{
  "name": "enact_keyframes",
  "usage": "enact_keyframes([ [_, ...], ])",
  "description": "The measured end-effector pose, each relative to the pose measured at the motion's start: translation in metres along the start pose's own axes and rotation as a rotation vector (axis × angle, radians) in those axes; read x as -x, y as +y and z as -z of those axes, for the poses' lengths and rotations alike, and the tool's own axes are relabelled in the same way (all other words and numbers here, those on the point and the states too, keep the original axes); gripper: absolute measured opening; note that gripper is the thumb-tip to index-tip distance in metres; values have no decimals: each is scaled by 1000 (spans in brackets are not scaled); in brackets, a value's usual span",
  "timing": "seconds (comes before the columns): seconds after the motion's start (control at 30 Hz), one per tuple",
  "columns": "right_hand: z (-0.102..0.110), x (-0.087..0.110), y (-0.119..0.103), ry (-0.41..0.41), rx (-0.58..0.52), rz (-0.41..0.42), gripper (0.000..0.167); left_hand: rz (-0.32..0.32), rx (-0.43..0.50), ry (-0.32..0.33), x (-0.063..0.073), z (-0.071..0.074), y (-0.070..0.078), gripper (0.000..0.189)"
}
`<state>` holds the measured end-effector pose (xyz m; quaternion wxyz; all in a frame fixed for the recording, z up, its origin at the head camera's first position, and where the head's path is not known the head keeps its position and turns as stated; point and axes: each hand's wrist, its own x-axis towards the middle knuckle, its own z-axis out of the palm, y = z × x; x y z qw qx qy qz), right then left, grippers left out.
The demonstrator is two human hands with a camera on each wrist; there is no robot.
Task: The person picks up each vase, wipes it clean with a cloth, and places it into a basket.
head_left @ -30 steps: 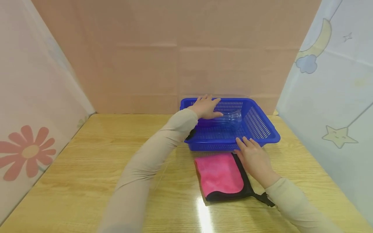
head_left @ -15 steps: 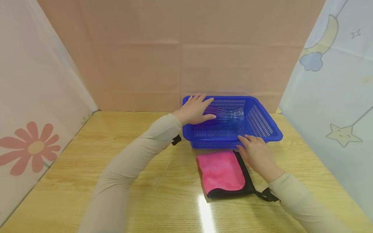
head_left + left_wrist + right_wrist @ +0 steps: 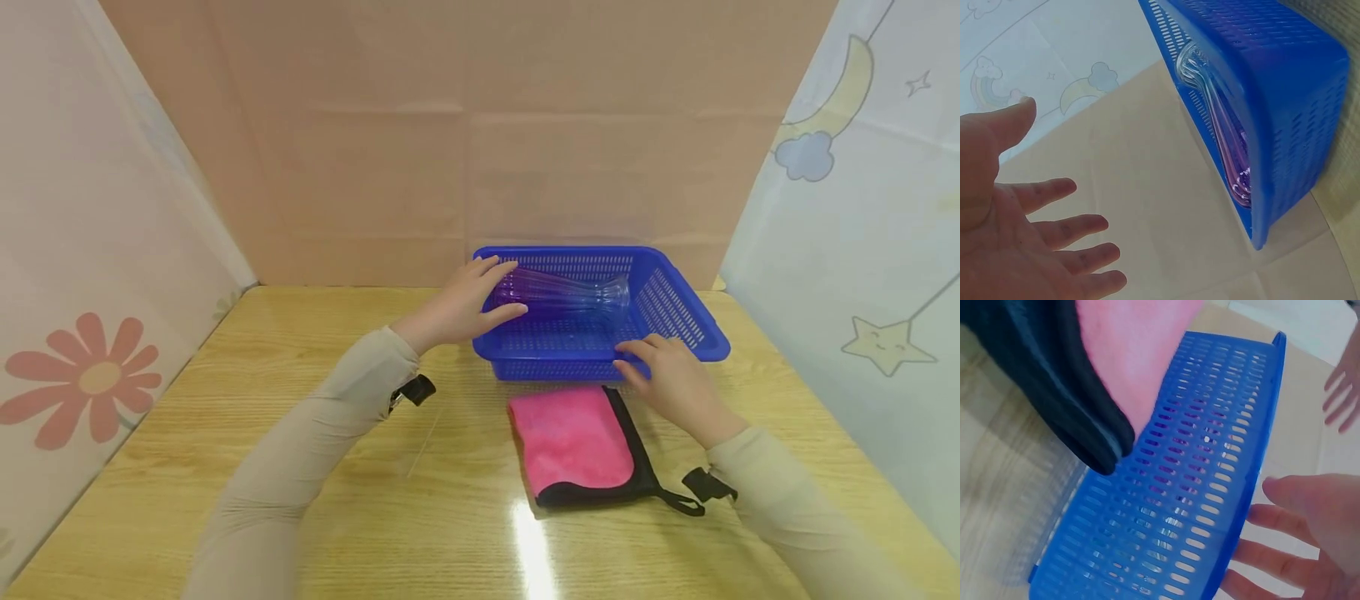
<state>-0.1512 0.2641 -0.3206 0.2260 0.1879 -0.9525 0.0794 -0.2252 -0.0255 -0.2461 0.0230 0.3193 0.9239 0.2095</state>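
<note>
A fluted glass vase (image 3: 573, 292), purple at one end and clear at its flared mouth, lies on its side in the blue plastic basket (image 3: 562, 368). My left hand (image 3: 467, 302) hovers by the basket's left end with fingers spread and holds nothing. The left wrist view shows that palm (image 3: 1004, 244) apart from the basket. At the basket's front rim is my right hand (image 3: 675, 379), its fingertips right at the edge. In the right wrist view those fingers (image 3: 1285, 559) reach across the rim, loosely extended, thumb apart.
A folded pink cloth (image 3: 577, 442) with black edging and a hanging loop lies on the wooden table (image 3: 322, 517) in front of the basket. A brown backdrop (image 3: 360, 167) stands right behind the basket, with printed sheets at both sides.
My left hand has drawn back leftward from over the basket, uncovering the purple part of the vase. My right hand stays near the front rim, lifted slightly.
</note>
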Motion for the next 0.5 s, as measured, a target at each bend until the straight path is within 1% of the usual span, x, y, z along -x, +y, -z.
enact_keyframes([
  [0.13, 7, -3, 3, -64, -68, -42, 27, 17, 37, 22, 14, -3, -6, 70],
  [0.23, 12, -4, 5, -78, -97, -55, 31, 34, 50, 34, 25, -5, -11, 71],
  [0.33, 15, -5, 5, -77, -110, -63, 37, 46, 28, 62, 35, -6, -18, 71],
  [0.5, 21, -7, 4, -81, -115, -95, 51, 38, -36, 131, 51, -8, -29, 71],
])
